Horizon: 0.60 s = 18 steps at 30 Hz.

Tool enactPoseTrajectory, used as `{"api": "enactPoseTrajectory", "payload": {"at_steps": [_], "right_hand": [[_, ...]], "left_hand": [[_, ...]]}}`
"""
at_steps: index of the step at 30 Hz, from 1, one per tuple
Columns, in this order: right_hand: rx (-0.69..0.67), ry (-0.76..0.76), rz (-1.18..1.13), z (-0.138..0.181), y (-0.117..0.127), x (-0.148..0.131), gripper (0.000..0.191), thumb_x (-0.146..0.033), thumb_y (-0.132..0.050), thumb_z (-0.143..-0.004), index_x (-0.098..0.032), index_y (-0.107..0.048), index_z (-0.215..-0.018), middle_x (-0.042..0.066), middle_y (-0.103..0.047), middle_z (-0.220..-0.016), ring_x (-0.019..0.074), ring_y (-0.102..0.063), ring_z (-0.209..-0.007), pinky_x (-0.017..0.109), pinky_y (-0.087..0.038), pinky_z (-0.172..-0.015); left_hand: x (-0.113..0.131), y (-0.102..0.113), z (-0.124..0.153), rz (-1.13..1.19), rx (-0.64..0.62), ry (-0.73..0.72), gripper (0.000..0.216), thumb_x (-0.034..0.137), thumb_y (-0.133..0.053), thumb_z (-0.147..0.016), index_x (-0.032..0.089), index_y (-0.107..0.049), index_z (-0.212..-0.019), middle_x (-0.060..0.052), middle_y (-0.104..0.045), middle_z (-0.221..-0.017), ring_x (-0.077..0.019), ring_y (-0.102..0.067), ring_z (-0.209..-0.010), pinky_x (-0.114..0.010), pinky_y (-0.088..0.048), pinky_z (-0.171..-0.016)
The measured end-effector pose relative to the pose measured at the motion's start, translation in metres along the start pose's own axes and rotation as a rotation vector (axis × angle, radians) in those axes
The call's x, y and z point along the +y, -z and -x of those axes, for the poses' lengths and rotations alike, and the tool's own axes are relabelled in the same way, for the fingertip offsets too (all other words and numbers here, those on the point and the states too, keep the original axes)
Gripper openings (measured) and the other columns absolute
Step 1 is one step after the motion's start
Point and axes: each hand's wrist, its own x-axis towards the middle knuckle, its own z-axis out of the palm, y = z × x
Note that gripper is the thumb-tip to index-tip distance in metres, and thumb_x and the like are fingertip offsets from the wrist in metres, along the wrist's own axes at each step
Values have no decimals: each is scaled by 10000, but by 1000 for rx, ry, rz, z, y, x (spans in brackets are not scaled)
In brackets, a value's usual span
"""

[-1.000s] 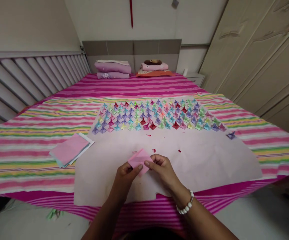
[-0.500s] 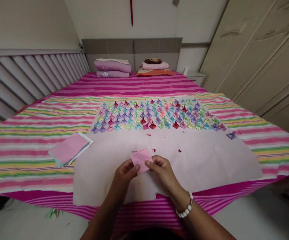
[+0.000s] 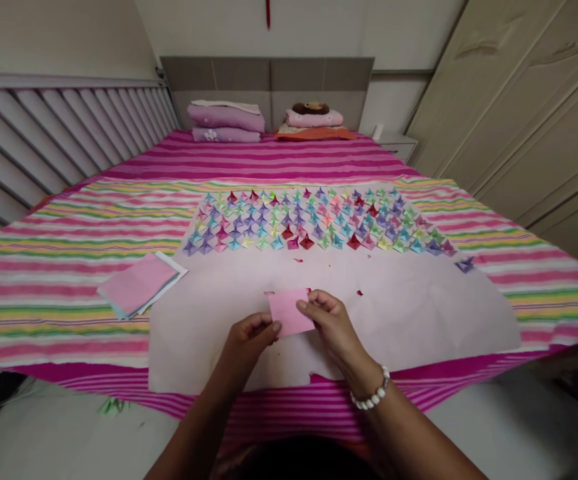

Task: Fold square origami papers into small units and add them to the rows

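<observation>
Near the left edge of the striped bedspread [image 3: 43, 267]: a stack of pink sheets [image 3: 139, 292], flat, slightly fanned, well apart from both hands. Just right of it, a large pale sheet [image 3: 419, 313] spread over the front middle of the bed and reaching the front edge.

Then the left hand [image 3: 249, 337]: curled, thumb and forefinger closed on the lower left corner of the pink paper [image 3: 289, 312]. Other fingers tucked under, contact with the paper impossible to tell. The paper itself: small, roughly rectangular, between the two hands above the front middle of the pale sheet, seemingly lifted off it. Next, the right hand [image 3: 331, 323]: thumb and fingertips pinched shut on the right edge of the same paper, with a white bead bracelet [image 3: 371, 398] at the wrist.

Beyond the hands, toward the far edge of the pale sheet: rows of small folded paper shapes [image 3: 313, 223] in many colours, packed close. Between those and the hands, a few red scraps [image 3: 359, 292]. Toward the right edge, one purple shape [image 3: 465, 265] apart from the rows.

Risks, as a judgement:
- Light paper held only at a corner and an edge, so liable to twist or crease off-line under uneven pressure.
- Could slip from so small a pinch and land among the scraps.
- Soft bedding beneath, so poor backing for any pressed fold.
- Could scatter the rows with a wide sweep of a forearm or a tug on the pale sheet.
</observation>
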Motion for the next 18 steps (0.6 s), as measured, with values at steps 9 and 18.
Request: {"api": "enactPoseTrajectory", "payload": {"at_steps": [9, 18], "right_hand": [[-48, 9, 5, 1, -1, -2, 270, -364, -815, -604, -197, -606, -639, -37, -541, -616, 102, -443, -561, 242, -378, -562], [-91, 6, 32, 1, 3, 3, 245, -363, -823, -613, -196, -694, -737, -18, -611, -662, 108, -488, -581, 254, -389, -578]], "left_hand": [[9, -6, 0, 78, -34, 10, 274, 396, -737, -686, 179, -750, -853, -6, -630, -668, -150, -528, -650, -265, -441, -666], [-2, -3, 0, 35, -14, -12, 246, 398, -746, -681, 163, -724, -752, 5, -622, -636, -135, -537, -617, -248, -431, -622]]}}
